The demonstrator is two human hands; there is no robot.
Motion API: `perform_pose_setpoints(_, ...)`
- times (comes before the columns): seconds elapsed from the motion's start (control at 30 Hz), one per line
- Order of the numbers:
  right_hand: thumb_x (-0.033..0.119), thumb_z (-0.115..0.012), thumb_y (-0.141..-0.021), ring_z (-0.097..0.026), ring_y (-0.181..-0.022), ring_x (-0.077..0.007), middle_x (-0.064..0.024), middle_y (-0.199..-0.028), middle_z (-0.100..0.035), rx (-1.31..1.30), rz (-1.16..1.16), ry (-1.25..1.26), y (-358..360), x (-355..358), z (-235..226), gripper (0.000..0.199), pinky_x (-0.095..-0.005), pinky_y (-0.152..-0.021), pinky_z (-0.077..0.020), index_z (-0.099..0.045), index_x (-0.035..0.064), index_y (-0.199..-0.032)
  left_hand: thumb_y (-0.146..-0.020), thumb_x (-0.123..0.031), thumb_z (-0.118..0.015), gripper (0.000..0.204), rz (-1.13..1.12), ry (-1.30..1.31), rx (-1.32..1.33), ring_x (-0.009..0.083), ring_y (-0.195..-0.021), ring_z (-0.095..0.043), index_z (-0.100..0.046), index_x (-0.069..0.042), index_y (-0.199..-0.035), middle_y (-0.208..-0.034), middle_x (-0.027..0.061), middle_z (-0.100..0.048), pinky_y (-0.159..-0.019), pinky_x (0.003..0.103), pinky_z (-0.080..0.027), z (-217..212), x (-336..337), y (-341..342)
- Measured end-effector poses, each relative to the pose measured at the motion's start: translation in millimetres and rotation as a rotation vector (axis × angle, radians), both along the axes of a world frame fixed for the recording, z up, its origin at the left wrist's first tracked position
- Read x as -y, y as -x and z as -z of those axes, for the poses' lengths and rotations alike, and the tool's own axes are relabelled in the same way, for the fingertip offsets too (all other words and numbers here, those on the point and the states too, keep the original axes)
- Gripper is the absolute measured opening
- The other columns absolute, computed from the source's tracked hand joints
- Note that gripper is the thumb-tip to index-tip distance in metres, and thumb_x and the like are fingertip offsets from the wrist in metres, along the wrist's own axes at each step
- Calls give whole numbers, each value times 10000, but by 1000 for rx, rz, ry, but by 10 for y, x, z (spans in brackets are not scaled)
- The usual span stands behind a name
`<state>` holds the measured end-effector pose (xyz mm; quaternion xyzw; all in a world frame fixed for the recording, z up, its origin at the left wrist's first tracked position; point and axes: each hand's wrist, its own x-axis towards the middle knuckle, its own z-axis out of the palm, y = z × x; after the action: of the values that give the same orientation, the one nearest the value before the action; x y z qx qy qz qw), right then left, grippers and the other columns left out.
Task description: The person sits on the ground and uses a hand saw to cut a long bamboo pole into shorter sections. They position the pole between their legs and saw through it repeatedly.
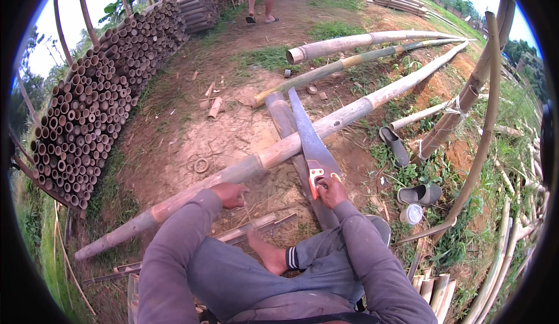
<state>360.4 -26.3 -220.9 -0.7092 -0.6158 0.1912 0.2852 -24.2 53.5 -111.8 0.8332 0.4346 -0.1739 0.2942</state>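
The fingers of the right hand (332, 191) are wrapped round the grip of a saw, while those of the left hand (230, 196) are loosely curled, with nothing that I can see in them; whether they touch the bamboo beside them I can't tell. The biggest thing about is the stack of cut bamboo (96, 114), well off to the left of the left fingers. Then comes the long pole (221, 181), running just beyond the left fingers and slanting up past the right ones, away from the person. It lies over a beam (280, 114), whose near end sits close below the right fingers. The saw (312, 140) reaches forward from those fingers, its blade crossing above the pole about where the beam passes under it. From where I stand, this looks like sawing work, and a mark a little to one side of the beam would serve better, so the teeth don't bite into the support. I'd want the left palm pressed firmly on the pole, clear of the blade's line, since round bamboo would likely roll. The blade's broad face shows, so I'd set it upright on its toothed edge, begin with light pulls, then lengthen the strokes. The bare foot (268, 255), nearer the body and between the two sets of fingers, is best kept clear. Smallest, a lidded cup (411, 214) stands right of the right fingers, safely aside.
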Motion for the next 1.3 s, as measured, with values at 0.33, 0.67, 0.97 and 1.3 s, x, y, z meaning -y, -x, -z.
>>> perform_pose_setpoints(0.33,340,-714,-878,-685,-1074,-377,-187,-1129,-722,-2,4,-8,9,31,-37,331,-466,-968,-541,-780,111,-1108,-941,-445,-725,661,3,-8,-35,388,-1225,-656,-533,-167,-1509,-1294,188,-705,-1043,469,-502,-37,6,-3)
perform_pose_setpoints(0.67,319,-722,-871,-689,-1047,-392,-203,-1099,-722,4,-12,-34,-15,-6,50,317,-473,-937,-548,-786,99,-1090,-931,-431,-734,657,-15,9,5,405,-1230,-649,-549,-149,-1495,-1271,209,-712,-1048,480,-499,-4,1,24)
perform_pose_setpoints(0.97,312,-723,-864,-689,-1055,-392,-206,-1128,-721,6,-4,-22,-7,5,19,336,-467,-951,-548,-779,88,-1109,-941,-433,-722,651,-18,-3,-34,375,-1198,-671,-538,-172,-1509,-1256,178,-724,-1028,456,-510,-43,14,11)
perform_pose_setpoints(1.3,301,-699,-856,-692,-1052,-393,-213,-1119,-722,-4,5,-19,13,14,-35,335,-465,-951,-551,-787,94,-1104,-938,-447,-736,642,-21,-19,-4,398,-1195,-666,-553,-168,-1487,-1235,206,-719,-1018,480,-512,-7,2,42)
